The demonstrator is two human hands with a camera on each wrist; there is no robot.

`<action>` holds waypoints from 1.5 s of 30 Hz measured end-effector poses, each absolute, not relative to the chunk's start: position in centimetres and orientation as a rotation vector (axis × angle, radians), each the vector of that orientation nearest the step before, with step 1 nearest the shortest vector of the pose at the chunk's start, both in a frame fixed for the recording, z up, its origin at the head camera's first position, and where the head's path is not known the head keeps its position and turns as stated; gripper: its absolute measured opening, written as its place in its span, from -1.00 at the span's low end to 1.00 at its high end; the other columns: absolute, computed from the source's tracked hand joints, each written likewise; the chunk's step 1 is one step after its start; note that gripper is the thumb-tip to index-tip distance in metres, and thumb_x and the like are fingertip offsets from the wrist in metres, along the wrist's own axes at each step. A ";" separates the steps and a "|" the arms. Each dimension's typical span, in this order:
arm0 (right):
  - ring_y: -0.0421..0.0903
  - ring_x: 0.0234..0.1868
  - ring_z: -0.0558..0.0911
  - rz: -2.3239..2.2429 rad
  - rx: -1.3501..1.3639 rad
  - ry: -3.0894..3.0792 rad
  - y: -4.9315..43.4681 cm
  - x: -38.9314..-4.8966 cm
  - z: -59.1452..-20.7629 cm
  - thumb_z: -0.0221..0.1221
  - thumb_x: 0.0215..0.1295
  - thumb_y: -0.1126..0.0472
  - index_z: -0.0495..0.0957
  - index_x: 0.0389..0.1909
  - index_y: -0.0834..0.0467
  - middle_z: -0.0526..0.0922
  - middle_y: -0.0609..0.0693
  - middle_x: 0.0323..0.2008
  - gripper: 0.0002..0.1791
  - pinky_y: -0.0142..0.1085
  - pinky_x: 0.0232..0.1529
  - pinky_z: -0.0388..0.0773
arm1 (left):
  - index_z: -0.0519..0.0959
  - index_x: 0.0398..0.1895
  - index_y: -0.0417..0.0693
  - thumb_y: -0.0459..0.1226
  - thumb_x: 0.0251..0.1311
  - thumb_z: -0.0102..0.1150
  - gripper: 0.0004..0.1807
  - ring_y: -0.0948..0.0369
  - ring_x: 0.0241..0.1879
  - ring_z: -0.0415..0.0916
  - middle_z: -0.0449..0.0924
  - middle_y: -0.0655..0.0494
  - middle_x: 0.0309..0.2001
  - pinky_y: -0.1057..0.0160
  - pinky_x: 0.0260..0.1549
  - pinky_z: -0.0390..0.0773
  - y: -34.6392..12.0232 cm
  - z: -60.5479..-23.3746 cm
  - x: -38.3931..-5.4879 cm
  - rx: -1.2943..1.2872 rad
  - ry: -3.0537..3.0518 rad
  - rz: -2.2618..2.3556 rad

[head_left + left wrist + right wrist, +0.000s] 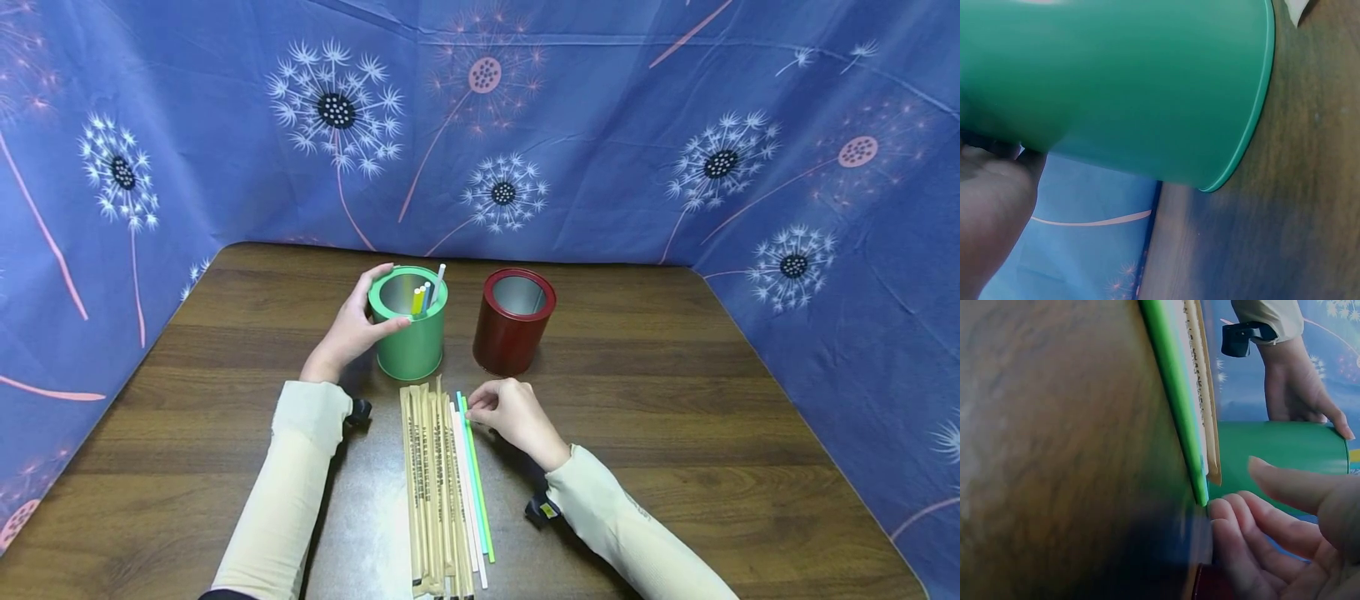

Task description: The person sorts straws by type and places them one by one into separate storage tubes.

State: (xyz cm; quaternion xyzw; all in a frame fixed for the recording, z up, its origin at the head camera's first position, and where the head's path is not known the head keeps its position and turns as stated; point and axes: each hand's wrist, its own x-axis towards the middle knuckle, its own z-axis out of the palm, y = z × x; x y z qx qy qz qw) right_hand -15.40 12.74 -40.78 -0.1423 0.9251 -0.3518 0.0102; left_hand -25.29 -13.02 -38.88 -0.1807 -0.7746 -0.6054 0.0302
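Observation:
My left hand [351, 327] grips the upright green can [411, 350] near its rim, thumb on the near side. Inside that can lean several straws, a yellow one [417, 302] and a white one [439, 282] among them. My right hand [517, 415] is at the far end of a green straw [480, 487]. In the right wrist view its fingertips are beside the tip of the green straw [1179, 403], thumb apart and nothing pinched. A light blue straw [472, 471] and pale straws [462, 492] lie alongside. The left wrist view is mostly filled by the green can's wall [1147, 81].
A dark red can [507, 340] stands upright to the right of the green one. Several paper-wrapped sticks or straws [431, 492] lie side by side left of the bare straws. Behind the wooden table [675, 400] hangs a blue dandelion-print cloth [600, 167].

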 end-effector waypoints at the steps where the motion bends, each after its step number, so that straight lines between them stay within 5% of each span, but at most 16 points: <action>1: -0.34 -0.53 0.56 -1.055 -0.456 2.895 12.8 -15.3 -40.8 0.40 0.03 0.26 0.68 -0.47 0.14 0.69 -0.10 -0.57 -0.93 -0.48 -0.42 0.47 | 0.06 0.48 0.04 -0.35 0.07 0.35 -0.07 0.03 0.23 0.32 0.26 -0.06 0.35 0.00 0.27 0.30 -13.0 -38.9 -25.3 -0.558 -2.387 -1.866; 11: -0.26 -0.59 0.36 -0.633 -0.448 2.859 12.6 -14.4 -40.5 0.43 0.00 0.06 0.55 -0.68 0.00 0.43 -0.23 -0.69 -0.73 -0.37 -0.58 0.26 | 0.05 0.49 0.00 -0.36 0.06 0.35 -0.06 0.05 0.22 0.33 0.26 -0.05 0.35 0.03 0.24 0.31 -13.0 -38.8 -25.3 -0.560 -2.387 -1.874; 20: -0.25 -0.62 0.30 -0.587 -0.475 2.824 12.1 -14.3 -40.7 0.39 0.05 0.12 0.50 -0.77 0.03 0.34 -0.22 -0.72 -0.67 -0.38 -0.61 0.21 | 0.06 0.49 0.10 -0.34 0.08 0.34 -0.07 0.06 0.21 0.33 0.28 -0.06 0.33 0.04 0.27 0.29 -13.1 -39.1 -25.6 -0.554 -2.391 -1.875; 29: -0.26 -0.68 0.37 -0.596 -0.468 2.858 11.8 -14.0 -41.1 0.36 0.03 0.14 0.50 -0.82 0.04 0.38 -0.20 -0.79 -0.66 -0.39 -0.63 0.25 | 0.03 0.51 0.11 -0.35 0.07 0.36 -0.03 0.07 0.24 0.32 0.26 -0.06 0.37 0.04 0.29 0.28 -13.2 -39.1 -25.6 -0.555 -2.403 -1.869; 37: -0.33 -0.78 0.47 -0.689 -0.471 2.829 11.8 -13.8 -41.3 0.33 0.08 0.18 0.54 -0.83 0.05 0.49 -0.18 -0.88 -0.67 -0.38 -0.44 0.47 | 0.05 0.49 0.14 -0.32 0.09 0.35 -0.06 0.03 0.24 0.31 0.26 -0.06 0.35 -0.03 0.30 0.27 -13.2 -39.1 -25.5 -0.553 -2.398 -1.889; 45: -0.36 -0.81 0.46 -0.707 -0.456 2.814 11.7 -13.7 -41.3 0.29 0.07 0.24 0.48 -0.86 0.07 0.50 -0.16 -0.88 -0.64 -0.42 -0.54 0.41 | 0.05 0.49 0.15 -0.31 0.09 0.34 -0.07 0.02 0.24 0.32 0.27 -0.06 0.34 -0.05 0.30 0.26 -13.1 -39.0 -25.3 -0.549 -2.398 -1.893</action>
